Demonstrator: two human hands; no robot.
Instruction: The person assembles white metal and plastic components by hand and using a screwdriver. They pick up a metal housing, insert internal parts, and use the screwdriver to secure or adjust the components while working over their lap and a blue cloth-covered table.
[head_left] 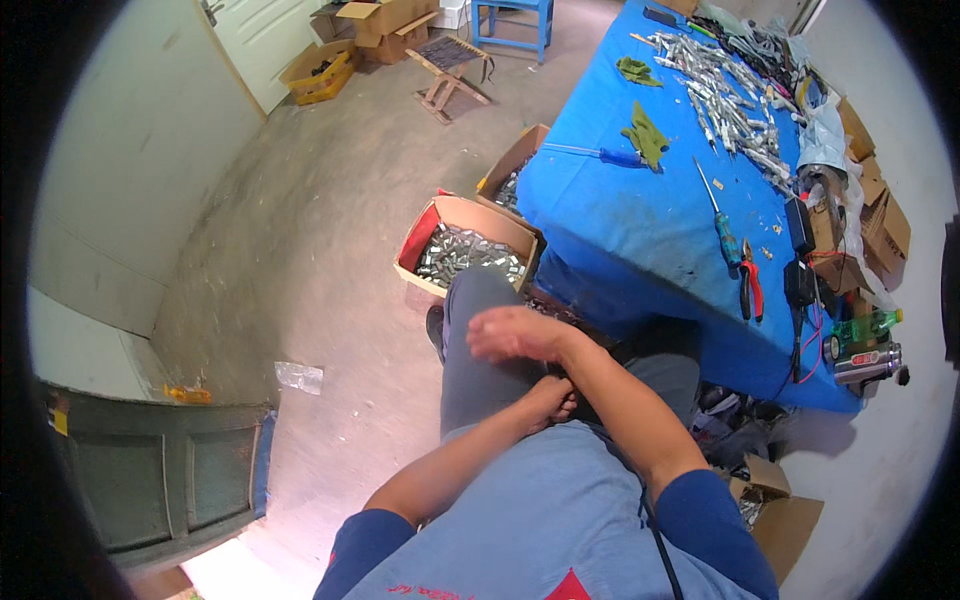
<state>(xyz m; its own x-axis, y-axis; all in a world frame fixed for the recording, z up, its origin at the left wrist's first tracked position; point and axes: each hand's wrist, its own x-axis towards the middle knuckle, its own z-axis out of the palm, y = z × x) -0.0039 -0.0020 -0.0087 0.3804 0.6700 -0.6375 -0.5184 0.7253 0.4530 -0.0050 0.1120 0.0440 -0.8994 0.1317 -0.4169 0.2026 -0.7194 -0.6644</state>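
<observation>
1. A seated person looks down at their own lap; both forearms come up from the lower edge and cross over the grey trousers (478, 360).
2. The right hand (512, 333) sits near the picture's centre, over the left thigh, fingers curled loosely inward. I cannot tell whether it holds anything.
3. The left hand (550, 398) lies just below it, at 5 o'clock, tucked under the right forearm and resting on the lap. Its fingers are bent; its grip is hidden.
4. A cardboard box (468, 250) of small metal parts stands on the floor at 12 o'clock from the hands, just beyond the knee.
5. A blue table (620, 220) fills the 1 o'clock area, carrying screwdrivers (722, 225), red pliers (752, 285) and a heap of metal pieces (725, 95).
</observation>
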